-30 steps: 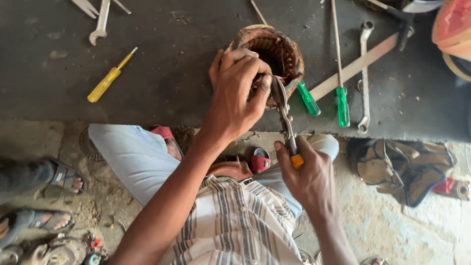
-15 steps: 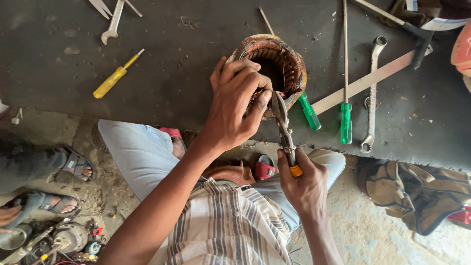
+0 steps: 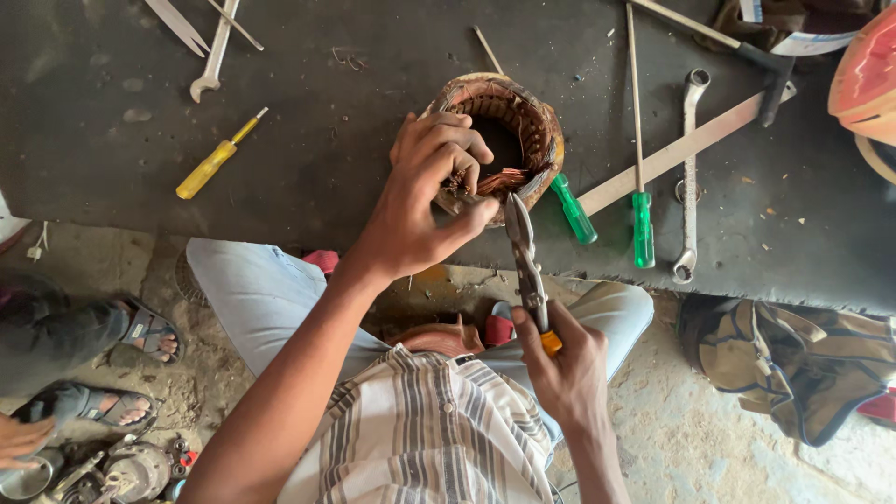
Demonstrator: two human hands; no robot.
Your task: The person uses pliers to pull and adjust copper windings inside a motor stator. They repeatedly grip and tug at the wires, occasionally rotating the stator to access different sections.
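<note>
The left hand is pinching copper windings on the motor stator, covering its near rim. The right hand is gripping cutting pliers just below the stator, handles mostly hidden in the fist

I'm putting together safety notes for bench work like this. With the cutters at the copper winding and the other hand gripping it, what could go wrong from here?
1. The left hand pinches the copper wires right beside the tip of the cutters held by the right hand; a slip could nick a finger.
2. The stator ring sits near the edge of the dark work surface; a hard pull might drag it off toward the lap.
</note>
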